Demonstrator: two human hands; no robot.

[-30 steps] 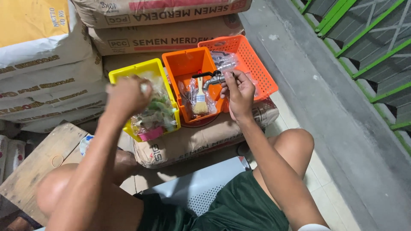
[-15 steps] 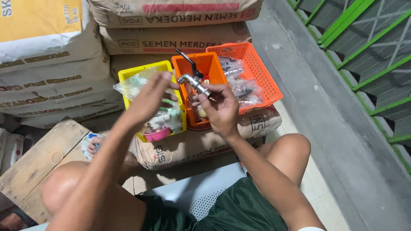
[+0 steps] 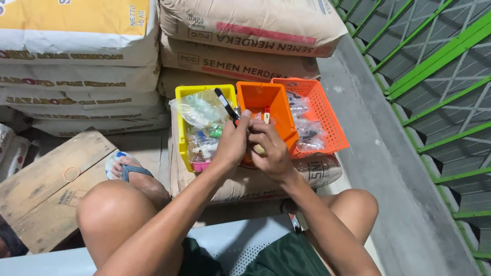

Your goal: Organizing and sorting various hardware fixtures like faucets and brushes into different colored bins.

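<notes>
While a second ago the hands were apart, the left over the yellow bin and the right in the orange one, they now meet in front of the orange bin (image 3: 266, 110), so the work has passed from picking out to handling one thing between both hands. The left hand (image 3: 232, 143) pinches a slim black-handled tool (image 3: 226, 105) that slants up over the yellow bin (image 3: 180, 128); the right hand (image 3: 273, 151) curls shut beside it on a small part, too hidden to name. Left of the orange bin, the yellow bin holds clear plastic bags (image 3: 202, 110) of small fittings; right of it, an orange mesh basket (image 3: 327, 122) holds more clear packets. All three rest on a tan sack (image 3: 312, 171) lying flat. Behind the orange bin, tan cement sacks (image 3: 245, 25) with red bands are stacked; far left are white sacks with a yellow panel (image 3: 76, 30)
</notes>
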